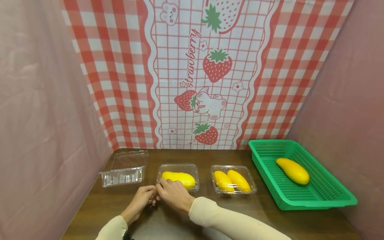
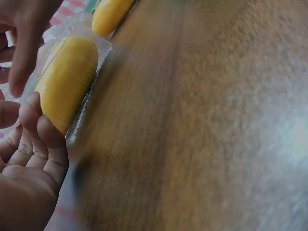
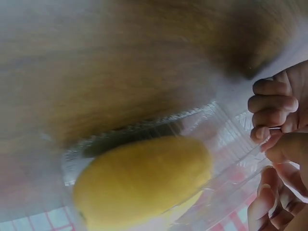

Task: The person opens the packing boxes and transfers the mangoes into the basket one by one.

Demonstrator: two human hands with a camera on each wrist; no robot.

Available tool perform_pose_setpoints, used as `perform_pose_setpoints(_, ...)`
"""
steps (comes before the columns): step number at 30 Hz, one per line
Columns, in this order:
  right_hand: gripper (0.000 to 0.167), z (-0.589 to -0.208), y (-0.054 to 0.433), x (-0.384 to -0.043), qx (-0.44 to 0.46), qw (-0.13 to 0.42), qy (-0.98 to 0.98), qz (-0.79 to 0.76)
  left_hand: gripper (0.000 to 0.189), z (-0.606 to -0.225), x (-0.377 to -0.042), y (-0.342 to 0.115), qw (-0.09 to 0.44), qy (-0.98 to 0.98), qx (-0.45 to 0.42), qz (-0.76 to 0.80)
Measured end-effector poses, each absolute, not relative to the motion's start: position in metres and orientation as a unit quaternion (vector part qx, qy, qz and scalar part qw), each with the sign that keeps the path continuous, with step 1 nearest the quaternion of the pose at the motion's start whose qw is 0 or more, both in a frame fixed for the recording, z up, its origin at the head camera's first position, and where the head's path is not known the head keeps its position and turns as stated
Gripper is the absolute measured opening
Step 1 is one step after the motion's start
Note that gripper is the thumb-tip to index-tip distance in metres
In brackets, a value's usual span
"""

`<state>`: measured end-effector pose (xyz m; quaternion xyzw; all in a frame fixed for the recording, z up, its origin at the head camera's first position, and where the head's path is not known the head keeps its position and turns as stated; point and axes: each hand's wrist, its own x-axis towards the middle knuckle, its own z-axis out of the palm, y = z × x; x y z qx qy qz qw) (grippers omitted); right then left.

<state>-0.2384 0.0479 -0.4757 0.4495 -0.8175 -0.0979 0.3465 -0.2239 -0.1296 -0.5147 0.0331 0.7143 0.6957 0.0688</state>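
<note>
In the head view, a lidded clear plastic box (image 1: 178, 165) with yellow mangoes (image 1: 183, 179) inside stands at the middle of the table. Both hands meet at its near left corner. My left hand (image 1: 140, 200) has its fingers curled and pinches the edge there. From the right, my right hand (image 1: 175, 196) reaches over the box's front and pinches the same corner, its fingertips against the left hand's. The right wrist view shows a mango (image 3: 144, 178) through the plastic, and the corner between the fingers. Exactly where each fingertip grips is partly hidden.
To the right stands a closed clear box (image 1: 234, 166) holding two mangoes. A green basket (image 1: 270, 186) with one mango (image 1: 293, 171) is at the far right. On the left lies an opened clear box (image 1: 122, 177). A checked strawberry cloth (image 1: 204, 83) hangs behind the table.
</note>
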Motion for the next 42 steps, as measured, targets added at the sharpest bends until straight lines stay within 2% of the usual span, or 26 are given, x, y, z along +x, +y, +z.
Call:
perform_pose_setpoints(3,0.011,-0.480,0.053,-0.237,0.446,0.343,-0.821,-0.096,0.018,-0.516,-0.223,-0.130,0.070,0.713,0.030,0.697)
perform_pose_setpoints(11,0.024,-0.484,0.074,-0.235,0.438,0.326,-0.834,-0.080,0.026,-0.515,-0.221,-0.135,0.079,0.718,0.022,0.692)
perform_pose_setpoints(17,0.010,-0.483,0.087,-0.236,0.439,0.336,-0.832,-0.047,0.025,-0.514,-0.221,-0.136,0.080,0.725,0.028,0.683)
perform_pose_setpoints(21,0.013,-0.480,0.092,-0.241,0.433,0.343,-0.833,0.010,0.025,-0.512,-0.222,-0.134,0.077,0.727,0.026,0.682)
perform_pose_setpoints(24,0.015,-0.475,0.095,-0.244,0.428,0.332,-0.838,0.063,0.026,-0.511,-0.222,-0.133,0.076,0.727,0.024,0.682)
perform_pose_setpoints(30,0.009,-0.460,0.098,-0.250,0.435,0.298,-0.844,0.097,0.024,-0.511,-0.220,-0.133,0.068,0.729,0.011,0.681)
perform_pose_setpoints(36,0.005,-0.439,0.103,-0.260,0.423,0.327,-0.836,0.122,0.026,-0.511,-0.222,-0.132,0.067,0.729,0.008,0.681)
perform_pose_setpoints(42,0.009,-0.426,0.116,-0.276,0.414,0.351,-0.826,0.152,0.024,-0.512,-0.224,-0.132,0.065,0.732,0.002,0.679)
